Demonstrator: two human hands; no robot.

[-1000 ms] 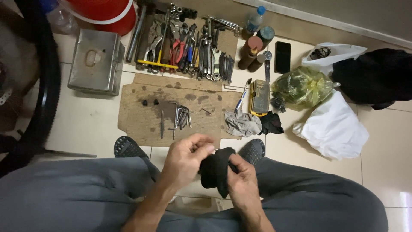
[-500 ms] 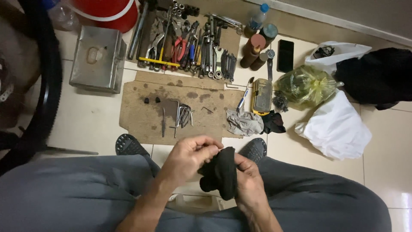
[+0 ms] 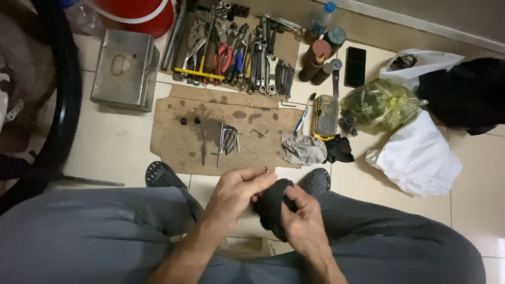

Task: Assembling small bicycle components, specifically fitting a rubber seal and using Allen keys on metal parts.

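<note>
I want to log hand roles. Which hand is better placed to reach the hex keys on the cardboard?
Probably the left hand: it pinches only a small part and lies nearer the hex keys. The right hand grips the black cloth.

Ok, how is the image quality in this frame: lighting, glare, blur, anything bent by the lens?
Head view: even, soft indoor light, weak shadows. Mild glare on the metal box and floor tiles. The left hand and right hand, on a black cloth, look slightly soft. The wall edge top right bows slightly.

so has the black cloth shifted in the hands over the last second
Barely. The black cloth remains between the left hand and right hand, just below the cardboard sheet, as before.
</note>
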